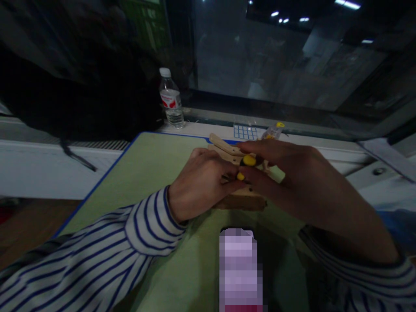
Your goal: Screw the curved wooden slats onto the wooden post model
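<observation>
Wooden pieces with small dark holes (238, 203) lie on the green tabletop, partly covered by both hands. My right hand (286, 173) comes in from the right, its thumb and fingers closed on a small yellow and black object (249, 160). Against that object's lower end, by a second yellow part (240, 176), rest the pinched thumb and finger of my left hand (206, 184). What the left fingertips hold is too small and dark to make out. A slim wooden strip (224, 144) sticks out behind the hands.
A blue-edged green table (130, 173) is under my arms. A water bottle (172, 102) stands on the sill at the back left. Behind the hands are a blue grid sheet (246, 132) and a clear bag with yellow bits (273, 131). A pixelated phone-like shape (239, 268) lies in front.
</observation>
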The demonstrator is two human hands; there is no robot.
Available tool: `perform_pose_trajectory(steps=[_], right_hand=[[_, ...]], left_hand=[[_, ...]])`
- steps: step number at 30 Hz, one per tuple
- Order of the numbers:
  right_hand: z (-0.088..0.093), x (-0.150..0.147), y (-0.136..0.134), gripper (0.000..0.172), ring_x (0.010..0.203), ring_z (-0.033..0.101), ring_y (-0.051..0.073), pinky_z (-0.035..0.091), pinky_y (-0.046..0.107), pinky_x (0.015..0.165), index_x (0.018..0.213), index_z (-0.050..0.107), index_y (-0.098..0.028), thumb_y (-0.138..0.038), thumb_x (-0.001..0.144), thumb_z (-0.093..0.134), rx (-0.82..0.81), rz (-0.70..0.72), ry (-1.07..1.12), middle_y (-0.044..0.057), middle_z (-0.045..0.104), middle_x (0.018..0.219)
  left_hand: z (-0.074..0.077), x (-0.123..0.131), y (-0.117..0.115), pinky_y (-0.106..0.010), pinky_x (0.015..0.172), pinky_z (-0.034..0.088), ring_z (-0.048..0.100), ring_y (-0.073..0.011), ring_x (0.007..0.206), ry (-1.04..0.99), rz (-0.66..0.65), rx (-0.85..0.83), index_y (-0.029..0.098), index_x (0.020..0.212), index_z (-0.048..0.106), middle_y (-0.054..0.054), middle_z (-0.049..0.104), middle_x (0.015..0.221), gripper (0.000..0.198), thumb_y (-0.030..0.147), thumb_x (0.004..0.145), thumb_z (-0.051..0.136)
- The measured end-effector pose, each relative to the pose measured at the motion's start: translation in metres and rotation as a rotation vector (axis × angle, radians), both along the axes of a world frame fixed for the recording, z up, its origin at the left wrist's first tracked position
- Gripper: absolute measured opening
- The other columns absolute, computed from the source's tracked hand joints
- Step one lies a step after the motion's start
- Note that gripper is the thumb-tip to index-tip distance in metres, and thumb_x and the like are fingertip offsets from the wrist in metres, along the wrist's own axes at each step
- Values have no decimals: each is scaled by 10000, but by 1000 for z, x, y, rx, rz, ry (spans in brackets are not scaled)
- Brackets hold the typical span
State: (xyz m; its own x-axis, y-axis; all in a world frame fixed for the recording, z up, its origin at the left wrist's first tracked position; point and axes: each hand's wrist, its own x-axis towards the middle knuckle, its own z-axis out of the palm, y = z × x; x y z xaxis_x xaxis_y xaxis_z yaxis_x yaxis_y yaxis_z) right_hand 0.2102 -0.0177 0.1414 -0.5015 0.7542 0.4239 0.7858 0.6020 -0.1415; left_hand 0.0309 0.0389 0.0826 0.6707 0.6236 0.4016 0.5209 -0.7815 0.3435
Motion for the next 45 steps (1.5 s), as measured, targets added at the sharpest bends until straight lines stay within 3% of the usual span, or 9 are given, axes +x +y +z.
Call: perform_pose_trajectory(steps=[3,8,19,25,30,36,40,45], right_hand=[[0,2,0,255,1011,676,172,518,307,880,1150,665,-234,-235,937,525,-11,58,1,10,705,1175],[-3,1,2,272,1034,673,172,514,305,883,1141,673,-239,-216,961,471,-13,58,-8,13,712,1163],[-2,-3,0,227,851,694,211,469,318,679,1055,677,-212,-284,953,488,26,-93,-122,43,735,1036],[-3,-6,-1,222,812,671,232,429,327,645,1023,652,-176,-335,932,527,43,-146,-143,49,711,931],[-6,-6,0,194,699,631,196,403,311,608,1005,640,-180,-334,905,577,29,-167,-134,20,675,839],[-10,-6,2,230,776,661,241,432,334,623,1002,640,-170,-358,928,530,69,-160,-144,62,693,906],[-11,-5,3,259,805,675,237,473,347,649,1040,651,-168,-360,937,510,70,-140,-104,59,711,924],[-6,1,-1,295,1078,637,170,489,315,907,1220,598,-220,-284,943,519,11,-2,-37,4,674,1228]], left_hand=[[1,0,0,-315,752,436,649,-177,774,-7,-4,-20,223,829,741,-10,714,760,185,371,870,639],[3,-1,0,-333,764,420,642,-191,802,29,-1,-17,234,849,741,-4,710,778,161,353,873,635],[3,-5,1,-415,939,328,614,-219,1020,40,-82,-50,277,1020,703,-2,720,1020,159,266,914,585],[5,-8,2,-431,942,325,620,-215,1011,39,-158,-97,254,1032,691,-8,717,1011,188,185,909,567],[6,-8,1,-446,937,321,630,-212,976,48,-132,-89,276,1008,706,8,722,955,179,204,902,580],[4,-5,-1,-446,901,327,639,-210,870,-32,-31,-46,284,903,735,17,724,800,174,426,856,647],[1,-2,-2,-442,886,334,639,-218,890,-65,-4,-3,278,900,729,14,735,845,142,391,857,655],[-1,-2,-1,-429,883,335,645,-213,875,-66,-35,-8,259,840,711,28,731,844,117,364,854,664]])
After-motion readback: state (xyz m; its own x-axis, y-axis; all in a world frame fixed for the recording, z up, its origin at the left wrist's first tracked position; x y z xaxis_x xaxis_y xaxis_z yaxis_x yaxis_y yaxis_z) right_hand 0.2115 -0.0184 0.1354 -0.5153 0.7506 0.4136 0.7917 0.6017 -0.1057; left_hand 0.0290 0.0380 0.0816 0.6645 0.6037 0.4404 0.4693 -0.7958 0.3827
